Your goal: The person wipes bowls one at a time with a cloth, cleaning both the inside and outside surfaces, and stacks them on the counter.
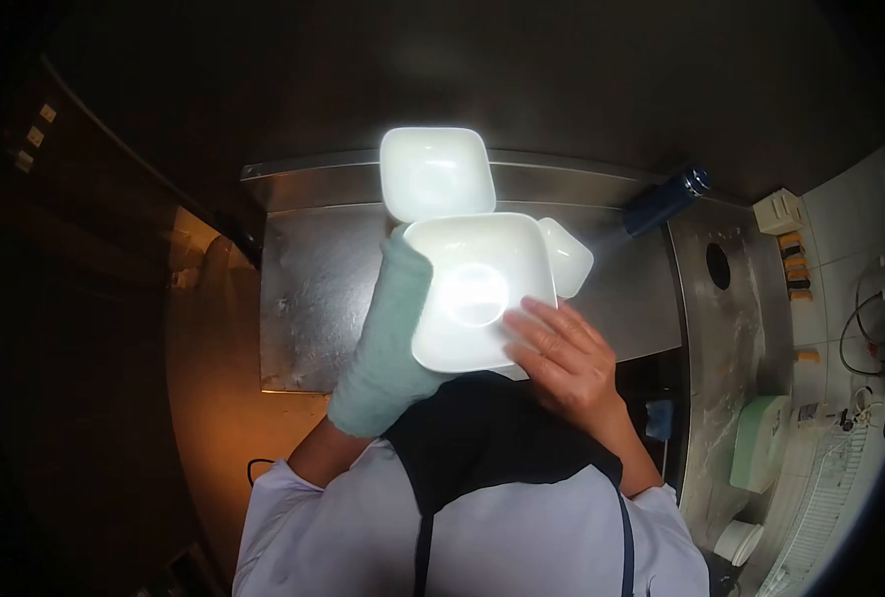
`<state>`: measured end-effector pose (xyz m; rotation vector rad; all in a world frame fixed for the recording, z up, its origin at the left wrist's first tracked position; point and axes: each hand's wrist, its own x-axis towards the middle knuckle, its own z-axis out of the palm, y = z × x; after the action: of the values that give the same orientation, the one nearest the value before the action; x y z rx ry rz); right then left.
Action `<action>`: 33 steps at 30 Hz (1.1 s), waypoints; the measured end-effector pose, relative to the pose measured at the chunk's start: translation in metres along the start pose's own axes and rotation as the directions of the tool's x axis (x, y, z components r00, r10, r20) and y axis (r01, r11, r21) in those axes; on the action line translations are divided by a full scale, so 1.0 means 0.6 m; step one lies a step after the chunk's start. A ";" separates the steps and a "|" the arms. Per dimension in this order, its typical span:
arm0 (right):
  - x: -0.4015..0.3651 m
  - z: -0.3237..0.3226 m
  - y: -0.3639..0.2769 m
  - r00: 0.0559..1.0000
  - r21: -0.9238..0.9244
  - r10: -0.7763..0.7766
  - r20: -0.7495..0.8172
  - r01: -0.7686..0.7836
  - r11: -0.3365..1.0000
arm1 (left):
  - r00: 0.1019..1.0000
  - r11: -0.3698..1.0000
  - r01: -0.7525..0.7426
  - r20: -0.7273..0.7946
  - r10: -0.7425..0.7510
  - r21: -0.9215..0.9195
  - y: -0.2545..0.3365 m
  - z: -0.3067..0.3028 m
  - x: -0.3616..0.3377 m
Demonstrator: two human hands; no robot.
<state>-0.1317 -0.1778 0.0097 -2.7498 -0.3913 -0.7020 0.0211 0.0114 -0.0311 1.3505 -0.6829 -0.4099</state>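
White bowl held up between a cloth-draped left arm and the right hand

A square white bowl (482, 244) is raised above the near part of a metal counter (308, 308), in front of the person's dark apron (497, 428). Its inside faces up, showing a white surface with a round base and a bright patch of glare. A pale green cloth (378, 348) wraps the left forearm (325, 453) and meets the bowl's left side. The left hand is hidden by the cloth, so I cannot tell how its fingers are set. The right hand (567, 358) reaches over the bowl's near right part, fingers extended and slightly parted, not clenched; blur makes contact impossible to judge.

Just beyond is a second white bowl (437, 174), also with glare inside, its near edge meeting the raised bowl's far rim in this view. A white dish (570, 257) shows at the right, partly blocked by the raised bowl; its contents cannot be seen.

At the far right is a blue flask (661, 204). Further right stand a cream box (781, 212) and, nearer, a green-and-white box (761, 443).
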 end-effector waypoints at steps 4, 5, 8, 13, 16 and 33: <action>0.016 0.045 0.010 0.890 0.383 0.414 -0.192 -0.320 0.867 | 0.999 0.999 -0.031 0.026 0.030 0.025 0.007 -0.021 0.016; 0.021 0.070 0.011 0.863 0.554 0.495 -0.097 -0.366 0.748 | 0.999 0.999 -0.033 0.017 0.033 0.020 0.011 -0.027 0.012; 0.025 0.147 0.016 0.813 0.766 0.539 0.223 -0.488 0.420 | 0.997 0.999 -0.048 -0.064 0.046 -0.020 0.025 -0.041 -0.006; 0.017 0.289 0.013 0.692 0.513 0.229 0.685 -0.681 0.523 | 0.931 0.988 -0.141 -0.348 0.108 -0.070 0.066 -0.146 -0.021; -0.019 0.302 0.050 0.620 0.497 0.243 0.747 -0.762 0.415 | 0.820 0.974 -0.216 -0.554 0.144 -0.067 0.100 -0.243 -0.055; 0.289 0.193 -0.072 0.911 0.286 -0.196 0.362 0.092 0.954 | 0.871 0.975 -0.051 -0.487 -0.063 -0.216 0.027 -0.137 -0.068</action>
<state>0.0500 -0.0670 0.0072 -2.6080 -0.7234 -0.1109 0.0430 0.1020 -0.0297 1.1750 -0.1985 -0.1270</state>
